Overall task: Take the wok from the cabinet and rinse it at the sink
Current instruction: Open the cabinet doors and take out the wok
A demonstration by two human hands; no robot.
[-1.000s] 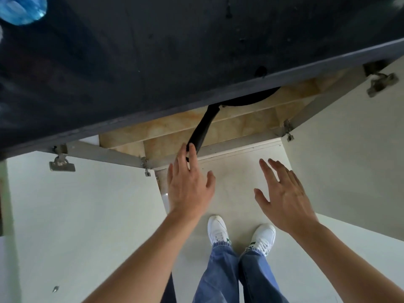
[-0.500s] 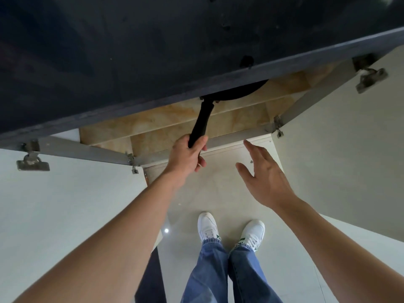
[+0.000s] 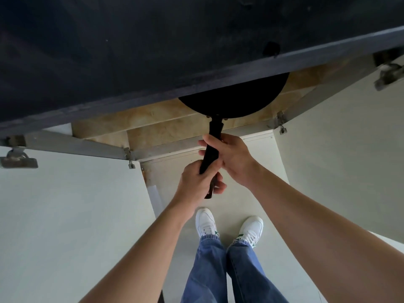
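Observation:
A black wok (image 3: 235,97) pokes partway out of the open cabinet (image 3: 153,125), its far half hidden under the dark countertop (image 3: 153,51). Its long black handle (image 3: 214,132) points toward me. My left hand (image 3: 196,184) is wrapped around the lower end of the handle. My right hand (image 3: 231,156) grips the handle just above it, closer to the bowl. The sink is not in view.
Two pale cabinet doors stand open, the left door (image 3: 76,215) and the right door (image 3: 338,160), with metal hinges at their top corners. My legs in blue jeans and white shoes (image 3: 227,226) stand on the pale floor between them.
The wok has slid outward from under the counter, showing much of its bowl. My right hand, open before, has closed on the handle above my left hand.

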